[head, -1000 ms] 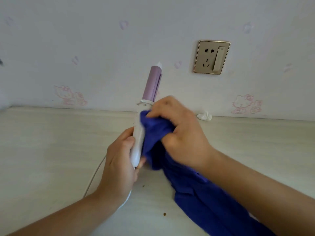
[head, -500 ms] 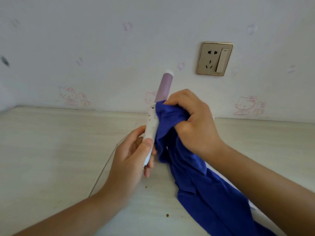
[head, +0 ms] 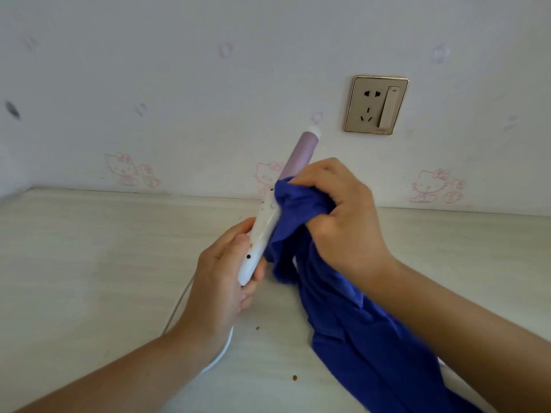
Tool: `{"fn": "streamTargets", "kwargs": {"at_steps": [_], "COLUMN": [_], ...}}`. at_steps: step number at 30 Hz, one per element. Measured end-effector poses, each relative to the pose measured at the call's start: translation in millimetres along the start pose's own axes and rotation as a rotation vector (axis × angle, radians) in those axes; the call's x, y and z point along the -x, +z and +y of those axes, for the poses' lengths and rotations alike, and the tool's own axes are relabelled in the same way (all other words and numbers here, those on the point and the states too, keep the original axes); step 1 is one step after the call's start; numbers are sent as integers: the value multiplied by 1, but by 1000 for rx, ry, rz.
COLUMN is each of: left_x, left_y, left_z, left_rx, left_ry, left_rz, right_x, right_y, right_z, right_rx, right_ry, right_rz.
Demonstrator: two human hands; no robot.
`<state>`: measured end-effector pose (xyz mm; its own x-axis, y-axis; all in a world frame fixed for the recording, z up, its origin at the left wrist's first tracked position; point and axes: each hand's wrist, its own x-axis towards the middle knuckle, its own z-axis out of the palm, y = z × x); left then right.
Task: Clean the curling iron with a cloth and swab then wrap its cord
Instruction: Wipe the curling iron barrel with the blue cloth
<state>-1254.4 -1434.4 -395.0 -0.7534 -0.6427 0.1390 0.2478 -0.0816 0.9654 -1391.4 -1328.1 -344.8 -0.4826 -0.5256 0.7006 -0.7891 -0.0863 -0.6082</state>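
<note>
Two hands busy: left hand (head: 220, 281) grips white-handled, lilac-barrelled curling iron (head: 262, 231) steady, barrel tilted away; right hand (head: 343, 216) clutches bunched blue cloth (head: 337, 296) against handle top, likely wiping.

Hands: two, left hand (head: 220, 281) and right hand (head: 343, 216). One curling iron (head: 262, 231), one purple barrel on it, several dark specks on its white handle, too small to count exactly. One blue cloth (head: 357, 338). One white cord (head: 179, 302). One table (head: 89, 248), two brown crumbs (head: 294, 377) clear on it in the lower centre of the frame. One wall socket plate (head: 376, 104) at upper right, with one switch (head: 389, 107). Three pink cat prints (head: 436, 186) along the wall: left, centre, right. One dark smudge (head: 12, 110) at the upper left.
</note>
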Motion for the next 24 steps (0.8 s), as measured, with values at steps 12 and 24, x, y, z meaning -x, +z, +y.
{"fn": "streamTargets", "kwargs": {"at_steps": [12,24], "left_x": [-2,-2], "left_y": [0,-3], "left_z": [1,-4], "left_rx": [61,79], "left_ry": [-3,-6], "left_rz": [50,78], "right_x": [10,31], "right_y": [12,26], "right_z": [-3,-7], "right_rx": [-13,-42], "right_ry": [-57,-91], "right_rz": [-111,-338]}}
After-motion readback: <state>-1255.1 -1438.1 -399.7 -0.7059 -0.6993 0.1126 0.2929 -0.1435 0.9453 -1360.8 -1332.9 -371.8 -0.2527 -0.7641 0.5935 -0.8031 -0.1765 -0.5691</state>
